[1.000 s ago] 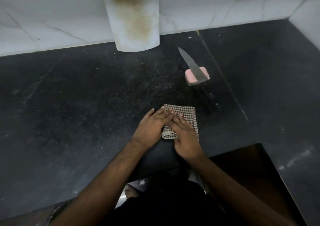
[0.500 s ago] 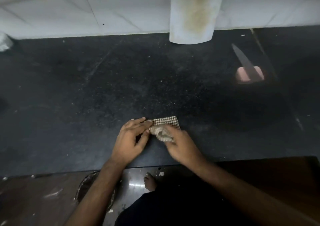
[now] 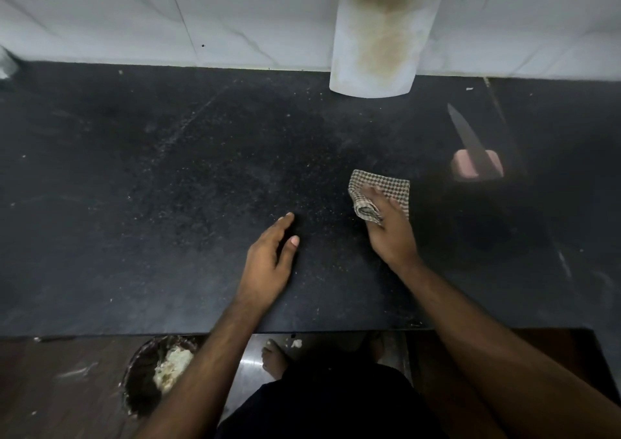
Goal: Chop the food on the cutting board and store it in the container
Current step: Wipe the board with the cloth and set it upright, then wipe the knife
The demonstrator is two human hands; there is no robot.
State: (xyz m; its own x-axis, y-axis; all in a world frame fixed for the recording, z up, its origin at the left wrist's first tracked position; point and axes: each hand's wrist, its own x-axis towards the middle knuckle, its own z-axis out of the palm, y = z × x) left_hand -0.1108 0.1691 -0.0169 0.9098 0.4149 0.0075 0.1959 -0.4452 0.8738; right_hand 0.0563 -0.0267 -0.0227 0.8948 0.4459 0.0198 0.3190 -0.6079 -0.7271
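My right hand (image 3: 391, 227) presses a folded checked cloth (image 3: 389, 188) onto the black countertop (image 3: 168, 186). My left hand (image 3: 270, 257) rests flat on the counter to the left of the cloth, fingers apart, holding nothing. A white cutting board (image 3: 379, 32) with a brown stain leans upright against the tiled wall at the back. A knife (image 3: 465, 132) lies at the right with its blade across a pink block (image 3: 465, 169). No food or container shows on the counter.
Crumbs speckle the countertop around my hands. Below the counter's front edge, a dark bin (image 3: 148, 378) with pale scraps stands on the floor at the left. My bare foot (image 3: 274, 359) is beside it. A pale object (image 3: 5, 65) sits at the far left edge.
My left hand has let go of the cloth and now lies flat on the counter. My right hand has carried the cloth up and to the right, closer to the knife.
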